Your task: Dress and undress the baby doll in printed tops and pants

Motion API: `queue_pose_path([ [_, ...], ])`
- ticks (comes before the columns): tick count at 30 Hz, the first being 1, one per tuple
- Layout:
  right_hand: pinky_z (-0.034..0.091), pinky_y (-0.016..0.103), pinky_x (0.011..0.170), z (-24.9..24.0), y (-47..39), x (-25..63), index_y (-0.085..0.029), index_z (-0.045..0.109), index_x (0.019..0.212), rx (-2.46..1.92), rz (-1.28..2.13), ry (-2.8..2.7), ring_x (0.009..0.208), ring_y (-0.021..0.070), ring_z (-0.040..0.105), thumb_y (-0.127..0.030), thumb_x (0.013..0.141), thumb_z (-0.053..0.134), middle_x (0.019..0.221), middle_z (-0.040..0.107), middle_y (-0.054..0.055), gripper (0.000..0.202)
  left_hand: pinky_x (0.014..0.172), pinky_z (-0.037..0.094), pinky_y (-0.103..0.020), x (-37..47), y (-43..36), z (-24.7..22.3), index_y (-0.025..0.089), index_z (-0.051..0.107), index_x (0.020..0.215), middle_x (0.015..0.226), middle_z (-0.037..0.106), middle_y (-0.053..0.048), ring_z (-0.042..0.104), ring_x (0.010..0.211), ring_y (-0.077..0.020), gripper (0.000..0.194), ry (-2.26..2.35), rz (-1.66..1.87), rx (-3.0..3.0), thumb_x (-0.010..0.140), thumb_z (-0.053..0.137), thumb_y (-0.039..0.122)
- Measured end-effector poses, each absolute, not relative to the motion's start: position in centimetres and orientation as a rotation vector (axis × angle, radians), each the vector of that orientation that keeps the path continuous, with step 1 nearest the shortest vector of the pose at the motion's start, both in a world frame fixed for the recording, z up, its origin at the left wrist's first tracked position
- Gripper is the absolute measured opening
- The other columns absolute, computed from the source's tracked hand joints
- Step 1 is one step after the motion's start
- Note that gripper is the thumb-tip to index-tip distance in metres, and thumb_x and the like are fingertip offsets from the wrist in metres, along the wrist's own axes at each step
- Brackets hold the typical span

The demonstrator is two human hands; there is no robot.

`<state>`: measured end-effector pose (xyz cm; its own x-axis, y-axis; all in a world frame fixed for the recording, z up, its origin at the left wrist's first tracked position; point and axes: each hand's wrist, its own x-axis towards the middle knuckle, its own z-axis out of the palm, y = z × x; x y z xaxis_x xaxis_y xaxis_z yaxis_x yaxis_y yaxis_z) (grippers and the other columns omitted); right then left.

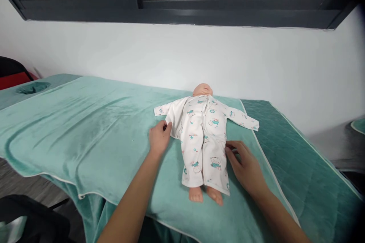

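Observation:
A baby doll [203, 89] lies on its back, feet towards me, dressed in a white printed baby shirt [241, 118] and matching trousers [192, 159]. The shirt's left panel spreads out beside the body, and both sleeves point outward. At that panel's lower edge, my left hand [159, 137] pinches the cloth between thumb and fingers. My right hand [244, 165] is at the right side of the trousers near the waist, thumb and forefinger closed on the fabric's edge. Bare doll feet [196, 194] stick out of the trouser legs.
A light green blanket [85, 129] covers the bed, with a darker quilted cover [299, 152] at right. Behind stands a white wall [171, 53] below a dark-framed barred window [228, 13]. A black object [34, 216] is at lower left.

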<state>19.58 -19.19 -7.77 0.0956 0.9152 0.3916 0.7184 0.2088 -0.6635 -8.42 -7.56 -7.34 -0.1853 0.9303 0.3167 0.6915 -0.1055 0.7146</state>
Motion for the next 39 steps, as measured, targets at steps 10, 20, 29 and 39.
queue_pose_path([
  [10,0.052,0.039,0.083,-8.7,-19.4,19.7,-0.024,0.06,0.109,-1.525,0.252,-1.63,0.097,0.0224,0.061,-0.033,0.096,0.051,0.11,0.063,0.007,0.018,0.063,0.034,-0.025,-8.6,-7.6,-7.4,0.021,0.054,0.076,0.068,0.054,0.003,0.047,0.065,-0.0132,0.028,1.787,1.294,1.642,0.09,0.049,0.045],
  [20,0.053,0.039,0.08,-9.3,-18.8,19.9,-0.022,0.061,0.108,-1.568,0.33,-1.495,0.093,0.0222,0.063,-0.036,0.095,0.052,0.105,0.067,0.007,0.021,0.071,0.044,-0.025,-8.2,-6.4,-4.8,0.018,0.066,0.1,0.087,0.064,-0.002,0.055,0.077,-0.0139,0.026,1.31,1.676,1.358,0.088,0.055,0.039],
  [29,0.051,0.039,0.082,-9.6,-18.7,20.0,-0.021,0.061,0.108,-1.563,0.374,-1.444,0.091,0.0215,0.063,-0.037,0.094,0.053,0.103,0.067,0.007,0.022,0.084,0.045,-0.033,-3.3,-9.7,-0.6,0.019,0.067,0.111,0.096,0.069,-0.006,0.061,0.09,-0.0201,0.029,1.12,1.019,2.688,0.095,0.043,0.021],
  [39,0.05,0.033,0.076,-8.3,-18.6,20.0,-0.023,0.062,0.106,-1.526,0.411,-1.374,0.088,0.0195,0.062,-0.036,0.094,0.052,0.103,0.067,0.005,0.021,0.084,0.047,-0.031,-2.9,-10.1,-1.0,0.022,0.069,0.107,0.099,0.072,-0.004,0.064,0.094,-0.0184,0.031,1.067,0.998,2.436,0.099,0.042,0.036],
])
